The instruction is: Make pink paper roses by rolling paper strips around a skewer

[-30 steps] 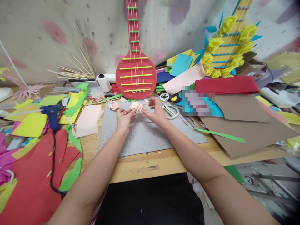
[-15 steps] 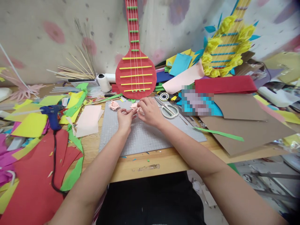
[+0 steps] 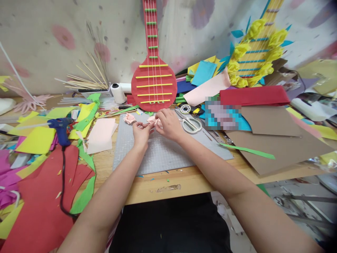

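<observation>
Left hand (image 3: 141, 135) and right hand (image 3: 170, 125) mid-frame, fingers of both clamped on pink paper rose (image 3: 151, 119), over gray cutting mat (image 3: 163, 153)

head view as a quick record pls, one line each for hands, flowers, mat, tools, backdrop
left hand: grip pinched on a pink flower
right hand: at the same flower, partly covering it; fingertip contact unclear
second flower: pink, lying on the mat, left of the held one
mat: grey, gridded, under both hands
tools: scissors right of the right hand; blue glue gun at left, among paper scraps
backdrop: red lute-shaped piece upright behind the mat; yellow-flowered piece farther right
</observation>
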Available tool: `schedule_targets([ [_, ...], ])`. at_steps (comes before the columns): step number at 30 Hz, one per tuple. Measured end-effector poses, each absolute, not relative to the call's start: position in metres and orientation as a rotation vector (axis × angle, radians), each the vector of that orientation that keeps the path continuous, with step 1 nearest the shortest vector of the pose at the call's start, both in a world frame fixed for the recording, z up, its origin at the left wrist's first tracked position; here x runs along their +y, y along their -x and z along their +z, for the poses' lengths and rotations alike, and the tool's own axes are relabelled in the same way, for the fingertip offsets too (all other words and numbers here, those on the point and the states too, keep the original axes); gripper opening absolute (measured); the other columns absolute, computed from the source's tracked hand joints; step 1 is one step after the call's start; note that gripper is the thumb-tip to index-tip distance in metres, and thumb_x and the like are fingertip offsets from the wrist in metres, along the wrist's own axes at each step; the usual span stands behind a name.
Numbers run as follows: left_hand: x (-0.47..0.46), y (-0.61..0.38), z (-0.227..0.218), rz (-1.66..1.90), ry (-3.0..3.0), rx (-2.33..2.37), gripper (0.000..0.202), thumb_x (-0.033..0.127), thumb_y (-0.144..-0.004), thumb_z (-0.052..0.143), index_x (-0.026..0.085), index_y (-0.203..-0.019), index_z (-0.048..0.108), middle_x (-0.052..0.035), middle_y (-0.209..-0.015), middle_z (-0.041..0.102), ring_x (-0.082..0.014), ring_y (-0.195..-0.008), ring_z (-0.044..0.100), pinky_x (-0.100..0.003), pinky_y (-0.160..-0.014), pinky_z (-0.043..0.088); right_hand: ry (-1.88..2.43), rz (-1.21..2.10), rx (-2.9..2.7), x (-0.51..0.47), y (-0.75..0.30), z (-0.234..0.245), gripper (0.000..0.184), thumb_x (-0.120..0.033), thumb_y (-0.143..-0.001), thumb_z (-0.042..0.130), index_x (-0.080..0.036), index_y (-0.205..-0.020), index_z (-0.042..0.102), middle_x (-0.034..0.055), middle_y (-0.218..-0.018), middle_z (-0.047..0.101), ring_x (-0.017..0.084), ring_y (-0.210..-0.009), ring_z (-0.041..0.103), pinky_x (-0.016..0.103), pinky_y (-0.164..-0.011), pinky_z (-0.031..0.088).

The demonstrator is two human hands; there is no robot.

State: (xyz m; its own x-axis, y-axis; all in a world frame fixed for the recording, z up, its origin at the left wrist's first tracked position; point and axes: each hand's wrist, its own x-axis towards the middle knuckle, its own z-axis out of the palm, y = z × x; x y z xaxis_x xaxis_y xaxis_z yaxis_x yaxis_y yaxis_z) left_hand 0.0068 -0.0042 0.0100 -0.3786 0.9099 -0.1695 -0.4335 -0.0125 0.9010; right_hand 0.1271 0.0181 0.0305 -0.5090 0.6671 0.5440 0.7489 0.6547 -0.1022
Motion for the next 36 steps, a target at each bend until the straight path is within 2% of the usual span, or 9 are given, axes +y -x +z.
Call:
schedule_targets([
  [5,-0.004,-0.008,0.011,1.634,-0.541,1.167,0.046,0.003,-0.057,0.068,0.021,-0.08,0.032,0.0057,-0.065,0.057,-0.0107,-0.06,0.061,-0.028,-0.066,0.051,1.086,-0.208,-2.301,0.021,-0.128,0.031,0.018,-0.025,-0.079,0.046,-0.016,-0.094,0.051,0.0115,-0.097,0.052,0.025,-0.091,0.043,0.037,-0.08,0.031],
  [10,-0.001,-0.006,0.011,1.694,-0.475,1.132,0.045,0.0,-0.058,0.064,0.021,-0.077,0.03,0.0068,-0.065,0.054,-0.0086,-0.061,0.06,-0.027,-0.07,0.05,1.043,-0.086,-2.251,0.017,-0.13,0.027,0.027,-0.035,-0.081,0.048,-0.016,-0.099,0.051,0.0113,-0.099,0.052,0.024,-0.094,0.045,0.038,-0.082,0.034],
  [13,0.002,-0.003,0.01,1.708,-0.439,1.104,0.044,-0.001,-0.06,0.063,0.021,-0.075,0.029,0.0052,-0.068,0.055,-0.0089,-0.065,0.061,-0.027,-0.073,0.05,1.061,0.139,-2.092,0.011,-0.136,0.018,0.036,-0.044,-0.076,0.056,-0.018,-0.1,0.049,0.01,-0.099,0.053,0.023,-0.093,0.047,0.037,-0.08,0.037],
  [16,0.003,-0.002,0.011,1.728,-0.403,1.074,0.042,-0.002,-0.062,0.061,0.021,-0.073,0.027,0.0047,-0.068,0.055,-0.0089,-0.068,0.061,-0.027,-0.076,0.05,1.149,0.512,-1.983,0.007,-0.142,0.006,0.048,-0.05,-0.067,0.063,-0.02,-0.1,0.046,0.007,-0.098,0.054,0.018,-0.08,0.051,0.034,-0.072,0.041],
  [19,0.004,-0.001,0.013,1.752,-0.406,1.034,0.04,-0.002,-0.064,0.059,0.021,-0.072,0.027,0.0045,-0.067,0.056,-0.0078,-0.067,0.061,-0.026,-0.076,0.05,1.192,0.939,-1.874,0.007,-0.145,-0.003,0.038,-0.049,-0.068,0.061,-0.021,-0.089,0.046,-0.0006,-0.076,0.054,0.014,-0.066,0.049,0.029,-0.064,0.04],
  [21,0.003,-0.001,0.014,1.756,-0.403,1.023,0.038,-0.001,-0.065,0.059,0.02,-0.072,0.028,0.0043,-0.067,0.056,-0.0072,-0.065,0.06,-0.026,-0.075,0.05,1.15,1.083,-1.823,0.01,-0.145,-0.006,0.029,-0.046,-0.071,0.058,-0.021,-0.078,0.045,-0.003,-0.068,0.051,0.012,-0.062,0.047,0.027,-0.062,0.038],
  [24,0.002,0.0,0.013,1.759,-0.391,1.014,0.039,0.001,-0.063,0.063,0.02,-0.072,0.03,0.0042,-0.069,0.057,-0.0069,-0.064,0.06,-0.027,-0.076,0.05,1.11,1.059,-1.807,0.013,-0.144,-0.006,0.024,-0.042,-0.075,0.053,-0.02,-0.069,0.044,-0.0036,-0.065,0.049,0.011,-0.062,0.045,0.025,-0.061,0.035],
  [29,0.0,0.003,0.011,1.692,-0.39,1.009,0.034,0.005,-0.062,0.066,0.018,-0.075,0.038,0.0032,-0.067,0.058,-0.0081,-0.062,0.06,-0.028,-0.077,0.049,1.16,0.905,-1.896,0.014,-0.145,-0.007,0.024,-0.039,-0.077,0.052,-0.02,-0.065,0.043,-0.0041,-0.059,0.044,0.011,-0.057,0.04,0.025,-0.057,0.029],
  [36,-0.002,0.006,0.017,1.608,-0.4,1.101,0.024,0.009,-0.071,0.058,0.017,-0.08,0.038,-0.0035,-0.074,0.063,-0.0146,-0.067,0.065,-0.031,-0.07,0.051,1.217,0.866,-1.946,0.019,-0.151,-0.005,0.026,-0.04,-0.075,0.051,-0.019,-0.064,0.041,-0.005,-0.057,0.038,0.009,-0.055,0.035,0.024,-0.056,0.027],
])
